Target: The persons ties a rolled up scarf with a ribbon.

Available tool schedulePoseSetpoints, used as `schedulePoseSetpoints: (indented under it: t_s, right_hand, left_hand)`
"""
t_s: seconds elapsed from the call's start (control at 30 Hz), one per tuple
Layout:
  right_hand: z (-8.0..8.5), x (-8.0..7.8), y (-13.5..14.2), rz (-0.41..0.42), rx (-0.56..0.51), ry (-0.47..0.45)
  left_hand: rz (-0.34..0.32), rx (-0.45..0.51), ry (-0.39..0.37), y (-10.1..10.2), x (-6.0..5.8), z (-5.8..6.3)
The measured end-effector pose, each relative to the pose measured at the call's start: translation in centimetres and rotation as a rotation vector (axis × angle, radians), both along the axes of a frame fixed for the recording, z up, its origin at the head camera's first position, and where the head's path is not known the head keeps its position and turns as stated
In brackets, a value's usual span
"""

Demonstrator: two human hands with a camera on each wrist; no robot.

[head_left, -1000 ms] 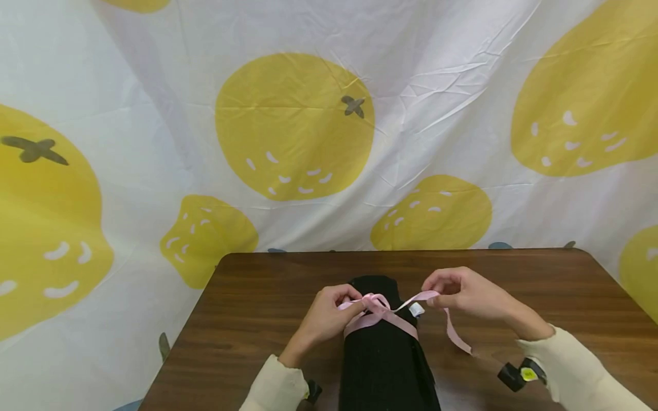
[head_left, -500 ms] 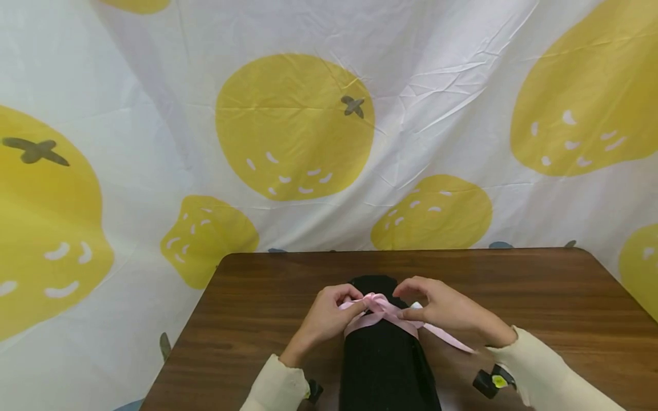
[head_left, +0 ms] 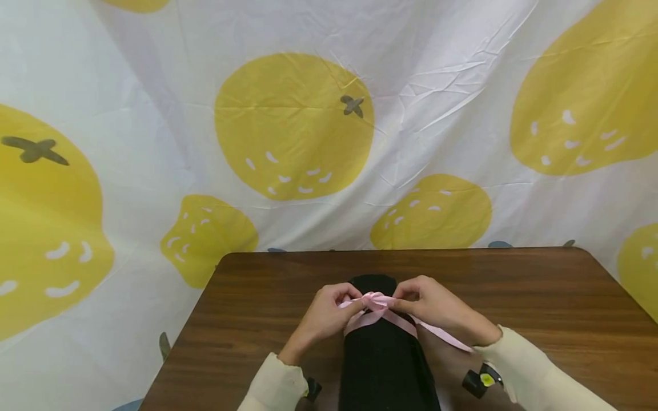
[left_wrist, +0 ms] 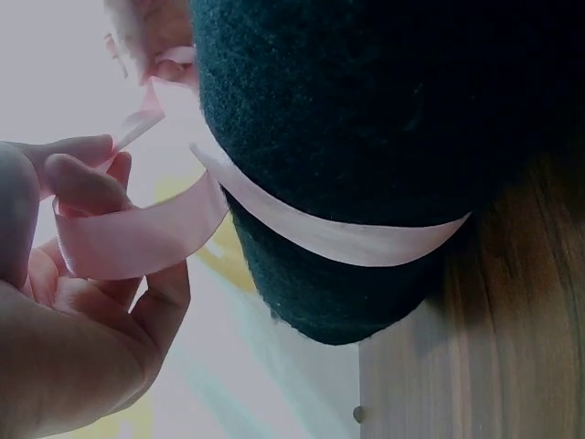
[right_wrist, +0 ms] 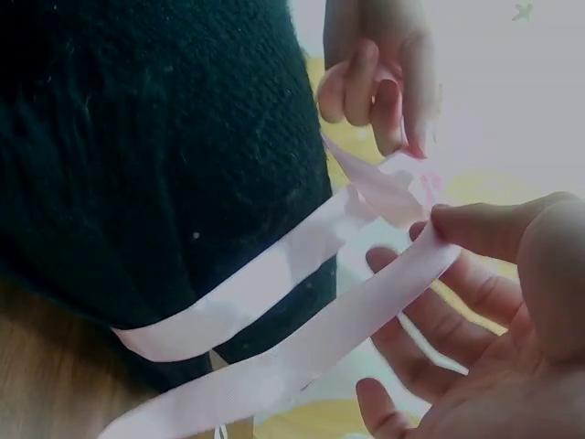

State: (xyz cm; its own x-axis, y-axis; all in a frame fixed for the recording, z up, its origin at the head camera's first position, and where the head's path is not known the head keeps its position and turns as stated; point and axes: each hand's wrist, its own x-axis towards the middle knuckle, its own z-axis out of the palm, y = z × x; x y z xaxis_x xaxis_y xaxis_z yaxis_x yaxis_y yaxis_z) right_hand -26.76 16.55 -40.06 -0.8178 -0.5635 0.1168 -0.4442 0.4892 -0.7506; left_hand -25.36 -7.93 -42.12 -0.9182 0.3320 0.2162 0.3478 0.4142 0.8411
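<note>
A pink ribbon (head_left: pixel 402 324) goes round a thick black fuzzy cloth bundle (head_left: pixel 382 359) that lies on the table, crossing on its top. Loops and a knot of the ribbon gather between the two hands. My left hand (head_left: pixel 329 313) pinches the ribbon on the left of the knot between thumb and fingers; the left wrist view shows a loop of ribbon (left_wrist: pixel 142 240) curving over those fingers. On the other side, my right hand (head_left: pixel 437 308) pinches the ribbon close to the knot. A loose ribbon tail (right_wrist: pixel 274 389) hangs from the right hand's thumb and finger.
The brown wooden table (head_left: pixel 267 325) spreads out on both sides of the bundle. Behind it hangs a white cloth (head_left: pixel 411 51) printed with yellow fruit. Each wrist wears a small black camera, such as the right wrist camera (head_left: pixel 475 383).
My right hand has let the outstretched ribbon go from its earlier place, come left to the knot, and now pinches ribbon there. The left hand has stayed in place.
</note>
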Motion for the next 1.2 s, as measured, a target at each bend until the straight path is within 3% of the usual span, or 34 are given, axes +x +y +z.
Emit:
schedulePoseSetpoints:
  t_s: [0.37, 0.5, 0.83, 1.2]
  right_hand:
    - [0.6, 0.1, 1.2, 0.084, -0.076, -0.06]
    - [0.6, 0.0, 1.6, 0.117, -0.082, -0.036]
    - [0.3, -0.1, 2.2, 0.106, -0.1, 0.033]
    - [0.2, 0.0, 2.7, 0.093, -0.095, 0.02]
  left_hand:
    - [-0.003, -0.018, 0.011, -0.9, 0.0, 0.2]
    - [0.009, -0.007, 0.014, -1.2, 0.1, 0.2]
    - [0.046, -0.01, 0.03, -2.0, 0.1, 0.0]
    - [0.056, -0.016, 0.001, -3.0, 0.2, 0.0]
